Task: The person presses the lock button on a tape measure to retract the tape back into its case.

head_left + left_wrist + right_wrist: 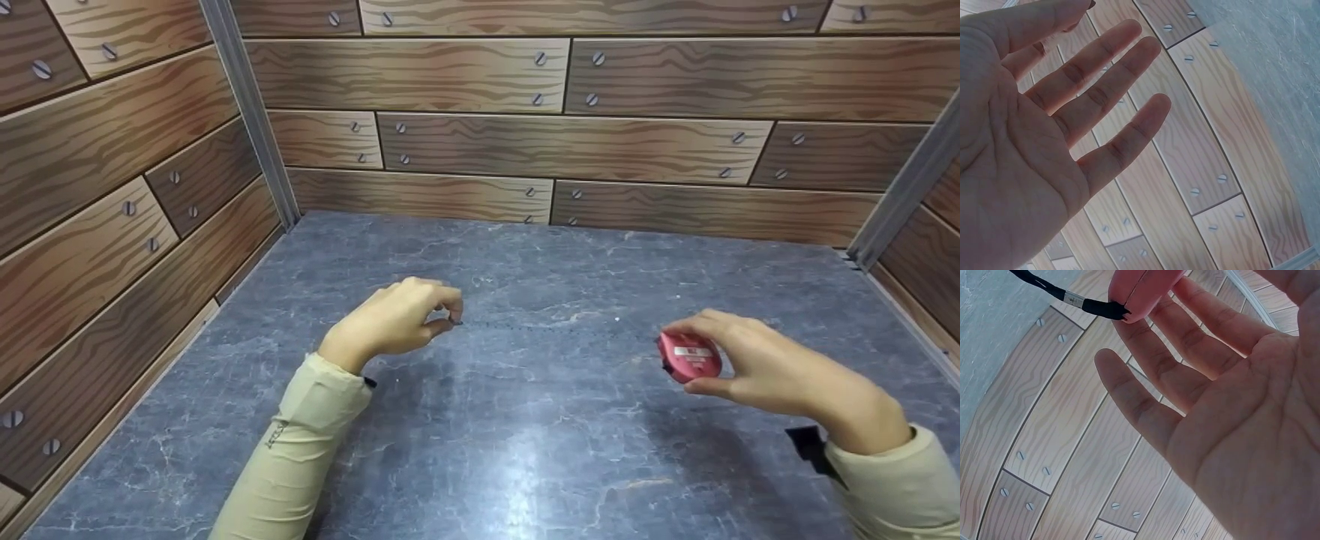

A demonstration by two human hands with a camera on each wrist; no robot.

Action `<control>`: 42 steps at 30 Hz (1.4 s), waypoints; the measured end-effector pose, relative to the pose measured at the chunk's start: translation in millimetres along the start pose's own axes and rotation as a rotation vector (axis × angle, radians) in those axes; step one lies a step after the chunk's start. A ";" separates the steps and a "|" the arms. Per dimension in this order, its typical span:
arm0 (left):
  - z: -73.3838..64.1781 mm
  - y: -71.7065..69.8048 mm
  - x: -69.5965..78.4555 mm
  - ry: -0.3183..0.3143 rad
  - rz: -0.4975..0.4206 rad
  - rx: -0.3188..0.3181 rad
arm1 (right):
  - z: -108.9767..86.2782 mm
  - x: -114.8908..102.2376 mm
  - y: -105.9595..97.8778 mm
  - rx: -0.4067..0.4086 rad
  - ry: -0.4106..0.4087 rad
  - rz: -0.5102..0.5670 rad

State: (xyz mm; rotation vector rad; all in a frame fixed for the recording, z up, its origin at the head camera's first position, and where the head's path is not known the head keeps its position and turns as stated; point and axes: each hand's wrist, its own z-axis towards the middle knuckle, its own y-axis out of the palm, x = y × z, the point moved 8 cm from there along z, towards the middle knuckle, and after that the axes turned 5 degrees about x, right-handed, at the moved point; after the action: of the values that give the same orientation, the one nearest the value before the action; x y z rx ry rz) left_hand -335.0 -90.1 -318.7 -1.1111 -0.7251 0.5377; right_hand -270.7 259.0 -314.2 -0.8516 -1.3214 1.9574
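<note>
Left grip [394, 319] pinching tape end [458, 323]; at its three o'clock, right grip [780, 371] clamping red tape measure [691, 360] over bench [465, 435].

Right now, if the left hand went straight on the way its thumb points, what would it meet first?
Probably the red tape measure held by the right hand: in the head view, the left hand's thumb points roughly toward it. Depth is unclear, so it could pass just beyond.

Plank-patterned walls [465, 142] with screw heads [401, 128]; grey metal strips [251, 112] in corners; blue-veined desk [480, 420] catches bright glare [523, 472].
</note>
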 end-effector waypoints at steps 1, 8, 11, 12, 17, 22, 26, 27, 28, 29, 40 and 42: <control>0.1 0.2 0.4 0.002 0.002 0.001 | 0.0 -0.1 0.3 -0.002 0.002 0.000; 0.6 2.2 2.9 0.018 0.002 0.002 | 0.8 -1.5 2.1 -0.009 -0.008 0.004; 1.2 2.5 4.5 0.031 -0.004 0.002 | 1.0 -2.2 2.1 -0.012 -0.005 0.007; 1.4 2.4 4.9 0.033 -0.006 0.002 | 1.1 -2.4 2.1 -0.013 -0.004 0.008; 2.1 2.0 6.3 0.028 -0.004 -0.001 | 1.2 -3.5 1.6 -0.014 -0.001 0.015; 2.9 3.4 7.4 0.025 0.006 -0.009 | 1.1 -4.9 1.7 -0.012 -0.005 0.012; 3.5 5.1 8.7 0.033 0.011 -0.007 | 1.9 -6.9 2.2 -0.011 -0.016 0.015; 3.5 5.6 9.0 0.034 0.012 -0.007 | 2.1 -7.2 2.5 -0.013 -0.018 0.017; 3.6 6.5 9.1 0.036 0.014 -0.008 | 2.3 -7.4 3.0 -0.018 -0.016 0.020; 3.7 7.4 8.9 0.034 0.014 -0.010 | 2.4 -7.7 3.4 -0.021 -0.016 0.021; 4.1 12.4 11.6 0.031 0.013 -0.029 | 2.3 -11.6 6.1 -0.022 -0.032 0.026; 4.4 13.0 12.8 0.033 0.012 -0.036 | 2.3 -11.9 6.5 -0.021 -0.036 0.021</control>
State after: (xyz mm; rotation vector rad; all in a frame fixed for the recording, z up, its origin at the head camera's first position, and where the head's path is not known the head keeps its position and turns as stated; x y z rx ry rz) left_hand -330.3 -73.7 -326.4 -1.1560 -0.7017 0.5168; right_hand -266.2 246.4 -317.6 -0.8468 -1.3606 1.9866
